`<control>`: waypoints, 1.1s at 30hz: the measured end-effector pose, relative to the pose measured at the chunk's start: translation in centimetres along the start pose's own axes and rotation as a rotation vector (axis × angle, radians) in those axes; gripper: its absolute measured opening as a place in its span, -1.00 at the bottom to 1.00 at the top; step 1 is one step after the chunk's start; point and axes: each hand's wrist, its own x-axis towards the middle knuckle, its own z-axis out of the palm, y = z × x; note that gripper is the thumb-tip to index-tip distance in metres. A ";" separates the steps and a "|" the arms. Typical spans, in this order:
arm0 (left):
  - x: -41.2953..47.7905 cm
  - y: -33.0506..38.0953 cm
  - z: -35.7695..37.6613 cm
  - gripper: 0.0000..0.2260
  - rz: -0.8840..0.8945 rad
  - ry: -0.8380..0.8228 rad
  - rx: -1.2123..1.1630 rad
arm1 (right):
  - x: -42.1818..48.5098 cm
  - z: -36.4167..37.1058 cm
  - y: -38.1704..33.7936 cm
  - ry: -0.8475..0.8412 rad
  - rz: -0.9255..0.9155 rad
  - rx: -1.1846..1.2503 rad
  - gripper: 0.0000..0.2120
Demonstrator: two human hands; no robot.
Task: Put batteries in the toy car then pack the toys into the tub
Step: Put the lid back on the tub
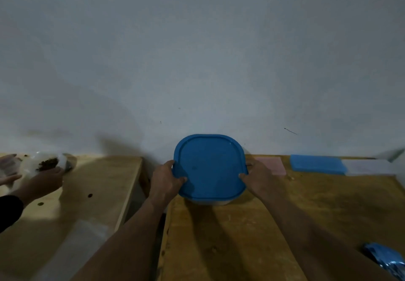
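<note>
Two hands on one lid: left hand clamped on the left edge of the blue lid, thumb on top and fingers tucked out of sight beneath; right hand mirrored on the right edge, thumb tip on the rim. Each grip narrow and full of lid, nothing else held.

Beneath the lid, only a pale sliver of the tub on show at the near edge, standing on the wooden table close to the wall. Contents hidden; no toy car and no batteries anywhere in view, so impossible to tell how much is packed. Probably the lid step, whether going on or coming off.

For a clean job: lid kept level, corners lined up with the tub rim, even pressure from both thumbs, then a run round the edge.

Further out: pink pad just right of the tub, blue foam block beyond it, shiny blue wrapper at the near right. On the neighbouring table to the left, another person's hand on a clear bag, well apart.
</note>
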 end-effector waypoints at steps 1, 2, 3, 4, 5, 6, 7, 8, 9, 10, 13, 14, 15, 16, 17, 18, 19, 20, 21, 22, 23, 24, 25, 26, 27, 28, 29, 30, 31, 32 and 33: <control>0.0 -0.1 0.1 -0.48 0.000 -0.011 0.006 | 0.2 0.2 0.2 -0.006 0.010 -0.001 -0.65; 0.1 -0.3 0.2 -0.50 0.002 -0.022 0.010 | 0.3 0.3 0.2 -0.009 0.021 -0.001 -0.63; 0.2 -0.4 0.2 -0.52 0.003 -0.030 0.009 | 0.5 0.5 0.2 -0.009 0.028 -0.003 -0.62; 0.4 -0.5 0.3 -0.53 0.004 -0.036 0.002 | 0.6 0.5 0.1 -0.009 0.030 -0.007 -0.61; 0.5 -0.5 0.3 -0.54 0.004 -0.040 -0.005 | 0.8 0.6 0.1 -0.010 0.031 -0.011 -0.62; 0.7 -0.5 0.3 -0.54 0.002 -0.042 -0.009 | 0.9 0.5 0.1 -0.011 0.034 -0.013 -0.63; 1.0 -0.4 0.3 -0.53 -0.003 -0.045 -0.011 | 1.1 0.5 0.1 -0.011 0.036 -0.016 -0.64; 1.1 -0.4 0.3 -0.53 -0.007 -0.052 -0.012 | 1.2 0.4 0.1 -0.013 0.042 -0.017 -0.66; 1.3 -0.4 0.3 -0.52 -0.011 -0.062 -0.013 | 1.4 0.4 0.1 -0.017 0.046 -0.014 -0.68; 1.3 -0.4 0.4 -0.52 -0.015 -0.073 -0.014 | 1.5 0.5 0.2 -0.020 0.053 -0.011 -0.69; 1.3 -0.5 0.7 -0.50 -0.018 -0.087 -0.022 | 1.8 0.6 0.4 -0.024 0.061 -0.040 -0.75; 1.3 -0.5 0.7 -0.51 -0.019 -0.087 -0.023 | 1.8 0.6 0.4 -0.019 0.060 -0.044 -0.76; 1.3 -0.5 0.7 -0.51 -0.021 -0.086 -0.025 | 1.9 0.6 0.3 -0.016 0.058 -0.048 -0.77; 1.3 -0.4 0.7 -0.51 -0.022 -0.086 -0.026 | 1.9 0.6 0.3 -0.015 0.054 -0.048 -0.78; 1.3 -0.3 0.7 -0.52 -0.023 -0.087 -0.024 | 1.9 0.5 0.3 -0.016 0.051 -0.049 -0.79; 1.3 -0.3 0.7 -0.52 -0.023 -0.087 -0.022 | 1.9 0.5 0.3 -0.015 0.048 -0.048 -0.78; 1.3 -0.3 0.7 -0.52 -0.023 -0.087 -0.020 | 1.8 0.5 0.3 -0.015 0.046 -0.052 -0.77; 1.3 -0.2 0.7 -0.52 -0.021 -0.088 -0.018 | 1.9 0.5 0.4 -0.014 0.042 -0.051 -0.76; 1.3 -0.2 0.7 -0.52 -0.017 -0.090 -0.015 | 1.8 0.6 0.5 -0.016 0.039 -0.050 -0.76; 1.2 -0.1 0.7 -0.52 -0.017 -0.091 -0.015 | 1.8 0.7 0.6 -0.015 0.034 -0.045 -0.76; 1.3 -0.2 0.7 -0.51 -0.023 -0.092 -0.020 | 1.8 0.8 0.7 -0.013 0.032 -0.046 -0.77; 1.3 -0.3 0.8 -0.51 -0.031 -0.091 -0.028 | 1.8 0.9 0.8 -0.007 0.031 -0.047 -0.78; 1.3 -0.4 0.8 -0.51 -0.036 -0.093 -0.033 | 1.8 0.9 0.9 -0.002 0.036 -0.051 -0.78; 1.3 -0.4 0.8 -0.51 -0.035 -0.092 -0.031 | 1.8 1.0 0.9 0.002 0.038 -0.051 -0.77; 1.4 -0.4 0.9 -0.51 -0.033 -0.092 -0.024 | 1.7 1.0 0.9 -0.001 0.043 -0.050 -0.77; 1.4 -0.5 0.9 -0.51 -0.034 -0.093 -0.021 | 1.8 1.0 0.9 -0.006 0.042 -0.050 -0.77; 1.6 -0.5 1.0 -0.52 -0.038 -0.097 -0.022 | 1.8 1.0 0.9 -0.014 0.046 -0.052 -0.78; 1.6 -0.5 0.9 -0.52 -0.042 -0.098 -0.015 | 1.9 1.0 0.9 -0.021 0.044 -0.059 -0.78; 1.6 -0.6 0.9 -0.52 -0.044 -0.100 -0.005 | 1.9 1.0 0.9 -0.026 0.041 -0.072 -0.78; 1.6 -0.5 0.9 -0.51 -0.041 -0.097 0.011 | 1.9 1.0 0.8 -0.023 0.032 -0.083 -0.76; 1.5 -0.6 0.9 -0.49 -0.038 -0.096 0.025 | 1.8 0.9 0.7 -0.016 0.024 -0.095 -0.74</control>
